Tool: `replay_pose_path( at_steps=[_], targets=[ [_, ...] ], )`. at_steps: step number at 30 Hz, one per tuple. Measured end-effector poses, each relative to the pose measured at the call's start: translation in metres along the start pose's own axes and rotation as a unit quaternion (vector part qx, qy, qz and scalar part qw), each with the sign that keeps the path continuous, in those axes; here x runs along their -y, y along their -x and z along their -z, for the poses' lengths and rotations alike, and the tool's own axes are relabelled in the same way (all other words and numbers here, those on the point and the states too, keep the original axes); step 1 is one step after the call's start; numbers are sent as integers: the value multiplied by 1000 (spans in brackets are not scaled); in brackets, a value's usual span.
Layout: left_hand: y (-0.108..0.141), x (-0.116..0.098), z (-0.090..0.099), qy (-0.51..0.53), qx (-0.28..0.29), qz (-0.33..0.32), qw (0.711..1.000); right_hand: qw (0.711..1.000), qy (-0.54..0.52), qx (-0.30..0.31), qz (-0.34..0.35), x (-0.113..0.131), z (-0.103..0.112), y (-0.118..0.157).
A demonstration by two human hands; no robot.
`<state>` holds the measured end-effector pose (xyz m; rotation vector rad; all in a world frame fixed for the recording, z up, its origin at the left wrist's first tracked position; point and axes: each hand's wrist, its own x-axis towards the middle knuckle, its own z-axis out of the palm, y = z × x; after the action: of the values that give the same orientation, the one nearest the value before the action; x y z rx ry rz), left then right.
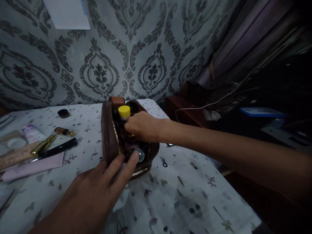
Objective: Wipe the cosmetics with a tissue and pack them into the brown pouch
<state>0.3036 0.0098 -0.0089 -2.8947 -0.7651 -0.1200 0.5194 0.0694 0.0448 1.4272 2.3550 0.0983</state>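
A brown zippered bag (107,133) stands unzipped on the table, with several items inside. My right hand (142,125) reaches into it from the right, its fingers curled against a bottle with a yellow cap (124,111); the fingertips are partly hidden. At the near side of the bag, my left hand (97,185) has its fingers stretched out. Its index fingertip rests at a clear round lid (140,155) inside the opening, while the other fingers lie by the bag's left edge. Dark items deeper in the bag are hard to make out.
On the left lie a pink tube (34,166), a black tube (60,148), a gold tube (44,144), a small brown-and-gold bottle (64,131) and a black round cap (63,113). A patterned wall rises behind. The table's right edge (229,185) drops to a dark area with a white cable (207,105).
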Motion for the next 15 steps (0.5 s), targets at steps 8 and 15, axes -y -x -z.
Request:
replay_pose_path(
  at_steps=[8, 15],
  targets=[
    [0, 1, 2, -15, 19, -8, 1000, 999, -37, -14, 3, -1, 2, 4],
    [4, 5, -9, -6, -13, -34, 999, 977, -147, -154, -22, -15, 17, 7]
  ],
)
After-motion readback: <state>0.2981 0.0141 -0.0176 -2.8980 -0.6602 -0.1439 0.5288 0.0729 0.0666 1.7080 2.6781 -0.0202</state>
